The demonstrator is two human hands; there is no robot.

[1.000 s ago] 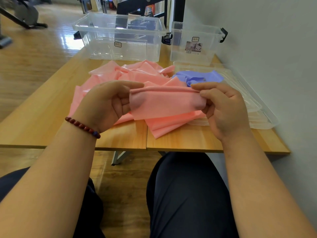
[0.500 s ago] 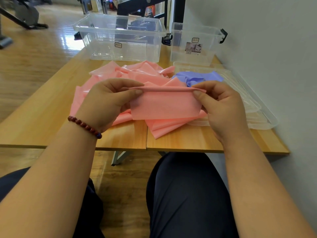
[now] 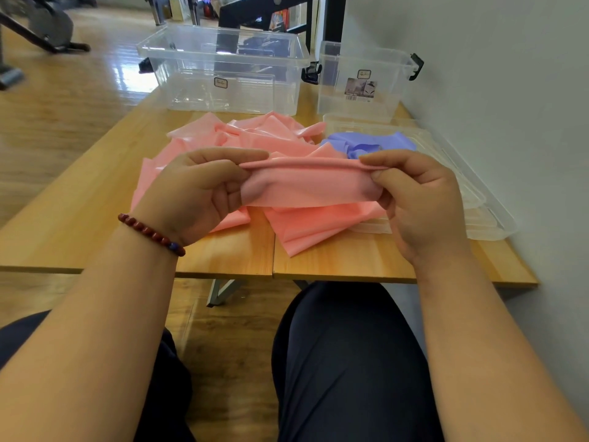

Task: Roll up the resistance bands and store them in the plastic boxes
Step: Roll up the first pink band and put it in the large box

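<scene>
A pink resistance band is stretched between my hands above the table's front edge, its top edge curled into a thin roll. My left hand pinches the roll's left end; my right hand pinches the right end. The rest of the pink band lies crumpled on the wooden table behind my hands. A purple band lies bunched behind my right hand. Two clear plastic boxes stand at the back: a wide one and a smaller one with black latches.
Clear plastic lids are stacked along the table's right side by the white wall. My dark-trousered legs are under the front edge. Wooden floor and exercise equipment lie to the left.
My fingers have turned the band's top edge over, so the roll along it has grown slightly. Both hands stayed in nearly the same place.
</scene>
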